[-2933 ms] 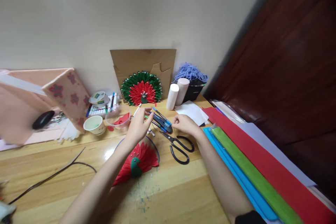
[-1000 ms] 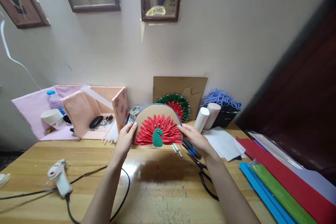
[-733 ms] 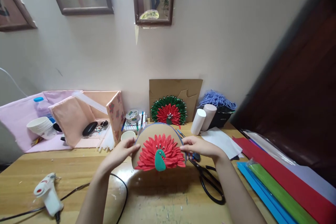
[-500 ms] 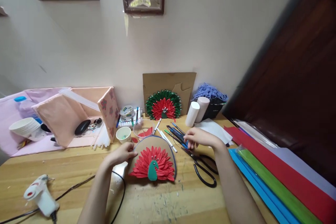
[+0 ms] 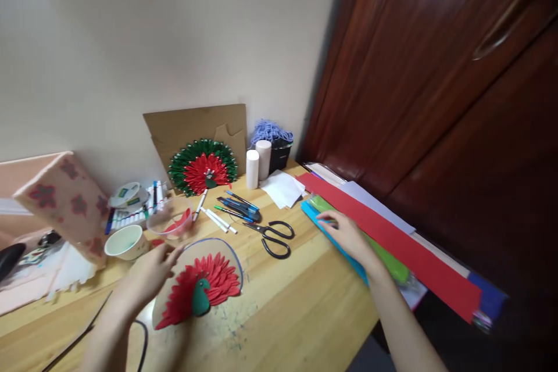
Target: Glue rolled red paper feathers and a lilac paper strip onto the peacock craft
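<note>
My left hand (image 5: 152,270) is at the upper left edge of a rounded cardboard piece (image 5: 224,247). Its thumb lies over the rim, the other fingers are partly hidden, and it appears to grip the edge. Glued on the cardboard is a peacock of layered red petals (image 5: 222,279) with a green body (image 5: 201,297). My right hand (image 5: 344,236) hovers over or rests on rolled blue sheets (image 5: 320,222) at the table's right side. Its fingers are loosely spread, with nothing visible in them. Beside these sheets lie a green pack (image 5: 392,261) and a long red sheet (image 5: 383,232).
Black-handled scissors (image 5: 276,239), a blue cutter (image 5: 238,207) and white markers (image 5: 215,221) lie mid-table. Behind them stand a green-and-red peacock (image 5: 204,168) against cardboard (image 5: 196,122) and white cylinders (image 5: 252,168). A paper cup (image 5: 126,244) stands left; a dark wooden cabinet (image 5: 414,99) borders the right.
The view has swung to the right. My right hand has left the pens and cutter and moved right to the coloured sheets. My left hand stays at the cardboard's edge.
</note>
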The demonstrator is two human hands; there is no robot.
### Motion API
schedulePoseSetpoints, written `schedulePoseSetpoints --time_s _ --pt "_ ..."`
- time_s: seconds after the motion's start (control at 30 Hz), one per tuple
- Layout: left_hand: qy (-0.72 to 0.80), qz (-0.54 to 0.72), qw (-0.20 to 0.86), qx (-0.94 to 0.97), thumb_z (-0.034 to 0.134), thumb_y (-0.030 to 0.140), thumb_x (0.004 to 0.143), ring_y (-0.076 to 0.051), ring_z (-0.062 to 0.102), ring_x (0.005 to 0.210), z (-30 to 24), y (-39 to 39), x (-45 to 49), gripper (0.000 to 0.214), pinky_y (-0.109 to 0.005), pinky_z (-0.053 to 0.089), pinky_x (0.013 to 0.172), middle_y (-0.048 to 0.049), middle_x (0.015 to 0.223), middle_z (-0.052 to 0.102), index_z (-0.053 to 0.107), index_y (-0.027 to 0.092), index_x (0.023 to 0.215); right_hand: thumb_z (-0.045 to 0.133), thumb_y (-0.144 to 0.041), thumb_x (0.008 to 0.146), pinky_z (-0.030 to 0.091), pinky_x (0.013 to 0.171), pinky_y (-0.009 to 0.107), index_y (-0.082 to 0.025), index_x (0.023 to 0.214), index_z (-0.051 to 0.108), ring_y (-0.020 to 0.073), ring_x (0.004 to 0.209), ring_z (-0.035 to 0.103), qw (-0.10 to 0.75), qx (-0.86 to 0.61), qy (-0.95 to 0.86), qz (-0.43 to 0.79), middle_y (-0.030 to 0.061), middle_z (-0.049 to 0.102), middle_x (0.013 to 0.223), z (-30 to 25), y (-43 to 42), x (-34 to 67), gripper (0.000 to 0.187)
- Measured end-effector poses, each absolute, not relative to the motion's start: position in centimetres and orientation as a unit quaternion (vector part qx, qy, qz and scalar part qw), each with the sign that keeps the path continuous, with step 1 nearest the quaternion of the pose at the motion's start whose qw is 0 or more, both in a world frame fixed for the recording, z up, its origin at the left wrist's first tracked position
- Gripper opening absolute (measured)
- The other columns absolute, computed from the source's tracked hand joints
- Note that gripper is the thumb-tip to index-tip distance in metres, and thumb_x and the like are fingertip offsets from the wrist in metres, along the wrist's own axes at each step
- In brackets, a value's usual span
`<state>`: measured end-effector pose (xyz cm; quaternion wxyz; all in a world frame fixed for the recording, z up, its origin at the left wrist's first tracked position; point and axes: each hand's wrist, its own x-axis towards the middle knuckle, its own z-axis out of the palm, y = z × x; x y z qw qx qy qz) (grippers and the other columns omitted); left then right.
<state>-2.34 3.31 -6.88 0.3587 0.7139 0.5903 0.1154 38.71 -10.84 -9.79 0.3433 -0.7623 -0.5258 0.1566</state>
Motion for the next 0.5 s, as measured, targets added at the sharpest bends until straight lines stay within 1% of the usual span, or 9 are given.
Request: schedulePoseSetpoints --time_s 0.07,0.1,0.17,0.23,0.27,0.3,0.37,0.43,0.5 --pt "0.5 0.118 0.411 0.753 0.047 0.056 0.076 -0.022 0.063 0.073 -6.0 1.2 2.3 0.043 -0.032 0.047 0.067 -0.008 0.085 0.068 0.061 0.017 0.086 0.05 -0.033 0.079 0.044 0.086 0.039 -0.019 0.092 0.061 0.0252 0.096 0.057 0.31 -0.807 -0.501 0.026 0.0097 0.062 0.101 -10.7 -14.2 42.0 0.022" --pt "0.437 0.103 0.456 0.769 0.045 0.054 0.078 -0.021 0.062 0.077 -5.8 0.1 5.0 0.042 -0.031 0.046 0.07 -0.0074 0.087 0.067 0.062 0.017 0.085 0.051 -0.034 0.078 0.043 0.087 0.041 -0.019 0.092 0.061 0.0274 0.1 0.055 0.284 -0.818 -0.5 -0.019 0.0108 0.062 0.103 -11.3 -15.7 43.5 0.023" --pt "0.321 0.056 0.551 0.768 0.043 0.051 0.082 -0.018 0.06 0.076 -6.0 -2.0 10.8 0.041 -0.029 0.045 0.071 -0.0071 0.084 0.067 0.063 0.015 0.083 0.05 -0.034 0.078 0.042 0.089 0.045 -0.017 0.092 0.062 0.03 0.101 0.054 0.236 -0.829 -0.502 -0.067 0.013 0.061 0.104 -12.5 -18.0 46.1 0.025" --pt "0.238 0.029 0.64 0.73 0.052 0.043 0.079 -0.016 0.059 0.073 -6.9 -3.4 16.8 0.034 -0.029 0.045 0.073 -0.007 0.082 0.066 0.065 0.012 0.081 0.046 -0.032 0.082 0.041 0.091 0.046 -0.017 0.094 0.063 0.0307 0.104 0.052 0.211 -0.832 -0.507 -0.081 0.0138 0.061 0.107 -13.5 -19.4 47.7 0.027" --pt "0.239 0.031 0.687 0.686 0.057 0.038 0.077 -0.015 0.059 0.071 -7.6 -3.9 19.7 0.028 -0.028 0.044 0.073 -0.0068 0.08 0.066 0.065 0.011 0.08 0.044 -0.032 0.083 0.041 0.092 0.046 -0.016 0.096 0.063 0.0306 0.105 0.052 0.207 -0.833 -0.507 -0.077 0.0138 0.061 0.108 -13.9 -19.8 48.1 0.028" --pt "0.279 0.04 0.723 0.63 0.062 0.032 0.074 -0.014 0.059 0.066 -8.4 -4.2 22.5 0.022 -0.028 0.045 0.071 -0.0069 0.074 0.066 0.064 0.01 0.076 0.043 -0.032 0.084 0.041 0.093 0.046 -0.016 0.099 0.062 0.0304 0.106 0.052 0.209 -0.834 -0.506 -0.069 0.0139 0.061 0.11 -14.1 -20.1 48.3 0.029" --pt "0.321 0.081 0.726 0.603 0.056 0.027 0.078 -0.014 0.059 0.065 -10.1 -4.8 27.4 0.019 -0.028 0.046 0.07 -0.0076 0.073 0.066 0.062 0.009 0.078 0.043 -0.035 0.085 0.041 0.094 0.045 -0.016 0.104 0.06 0.0297 0.108 0.052 0.222 -0.834 -0.503 -0.049 0.0138 0.06 0.113 -14.3 -20.3 48.1 0.032" --pt "0.366 0.146 0.716 0.576 0.048 0.023 0.082 -0.016 0.061 0.076 -11.5 -5.4 31.1 0.02 -0.027 0.045 0.074 -0.0104 0.084 0.066 0.059 0.009 0.091 0.046 -0.04 0.085 0.041 0.096 0.043 -0.017 0.108 0.058 0.0282 0.111 0.051 0.239 -0.827 -0.507 -0.03 0.0126 0.058 0.117 -14.1 -20.3 47.3 0.035" --pt "0.392 0.21 0.711 0.545 0.045 0.021 0.083 -0.017 0.061 0.088 -12.5 -6.0 33.6 0.026 -0.027 0.045 0.077 -0.0127 0.098 0.064 0.054 0.009 0.105 0.048 -0.043 0.084 0.042 0.094 0.041 -0.018 0.11 0.056 0.0269 0.11 0.052 0.247 -0.821 -0.515 -0.014 0.011 0.058 0.117 -13.9 -20.2 46.5 0.037"
